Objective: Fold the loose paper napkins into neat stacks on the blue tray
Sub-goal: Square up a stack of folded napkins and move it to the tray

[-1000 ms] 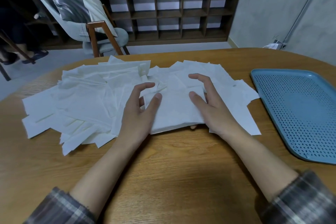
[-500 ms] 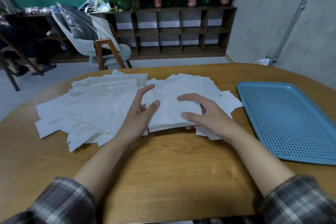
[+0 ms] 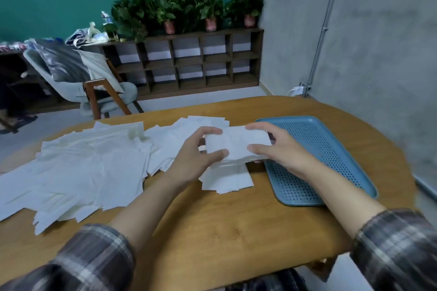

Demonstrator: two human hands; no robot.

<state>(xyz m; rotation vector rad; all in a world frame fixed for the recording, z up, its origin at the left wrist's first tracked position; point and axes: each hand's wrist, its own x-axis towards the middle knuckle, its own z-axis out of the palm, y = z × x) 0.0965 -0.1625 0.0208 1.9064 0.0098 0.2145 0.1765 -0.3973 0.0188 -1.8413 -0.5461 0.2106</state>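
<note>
Head: left hand (image 3: 196, 160) and right hand (image 3: 281, 149) pinch napkin stack (image 3: 236, 142), apparently aloft

Soft even light, blurred warped edges

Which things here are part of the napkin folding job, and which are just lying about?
In the job: napkin stack, held by left hand and right hand; loose napkins on the table; blue tray.
Lying about: chair, grey cushion, potted plants, shelf unit.
</note>
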